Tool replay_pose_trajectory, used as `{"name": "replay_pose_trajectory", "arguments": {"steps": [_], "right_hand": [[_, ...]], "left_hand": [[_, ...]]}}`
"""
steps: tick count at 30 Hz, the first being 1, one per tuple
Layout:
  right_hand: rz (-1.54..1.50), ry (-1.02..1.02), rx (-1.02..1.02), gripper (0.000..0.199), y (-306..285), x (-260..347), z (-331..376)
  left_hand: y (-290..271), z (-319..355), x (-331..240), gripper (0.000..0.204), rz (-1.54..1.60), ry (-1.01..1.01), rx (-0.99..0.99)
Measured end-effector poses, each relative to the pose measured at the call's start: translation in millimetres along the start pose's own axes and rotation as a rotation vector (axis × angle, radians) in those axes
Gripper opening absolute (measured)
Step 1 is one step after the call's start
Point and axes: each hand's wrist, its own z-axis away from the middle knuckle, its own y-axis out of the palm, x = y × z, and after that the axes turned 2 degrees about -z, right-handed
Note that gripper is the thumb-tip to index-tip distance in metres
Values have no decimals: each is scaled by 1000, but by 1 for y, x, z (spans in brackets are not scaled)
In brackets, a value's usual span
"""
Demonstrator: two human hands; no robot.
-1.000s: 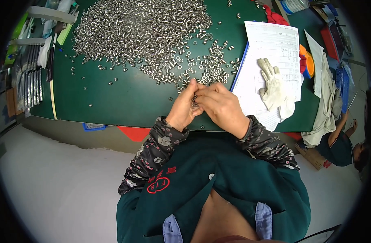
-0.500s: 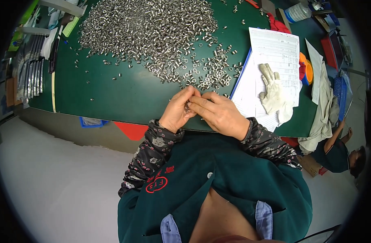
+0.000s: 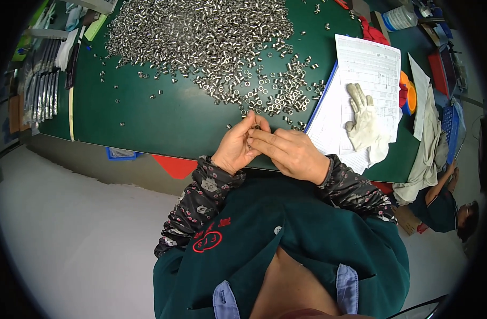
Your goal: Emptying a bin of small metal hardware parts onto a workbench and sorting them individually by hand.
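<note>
Near the front edge of the green table, my left hand (image 3: 236,144) is curled with its palm turned up. Small metal rings (image 3: 257,127) show partly between its fingers; how many it holds is hidden. My right hand (image 3: 293,154) reaches across, its fingertips closed together against the left fingers and covering what they pinch. Just beyond both hands lie loose, short, shiny metal rings (image 3: 288,98), some standing on end and some on their sides. They spread out from a large heap of the same rings (image 3: 195,45) at the back of the table.
Right of my hands, printed sheets (image 3: 368,64) lie on a blue-edged board, with a white work glove (image 3: 364,125) on top. Orange tape rolls (image 3: 410,95) and a draped cloth (image 3: 427,149) are farther right. Bagged dark strips (image 3: 43,90) lie left. Another person (image 3: 445,204) is at far right.
My hands stay together at nearly the same spot. My fingers have shifted slightly, and metal now shows between the left fingertips. The table scene has moved a little in the view.
</note>
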Motion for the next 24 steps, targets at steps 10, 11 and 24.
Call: {"name": "replay_pose_trajectory", "arguments": {"steps": [10,11,24], "right_hand": [[299,588,-244,14,-2,-69,-20],[362,602,-219,14,-1,-73,-22],[486,568,-179,11,6,-76,-32]], "left_hand": [[7,4,-4,28,-147,66,-86],[6,3,-3,28,-154,74,-96],[3,-1,-4,31,-138,109,-161]]}}
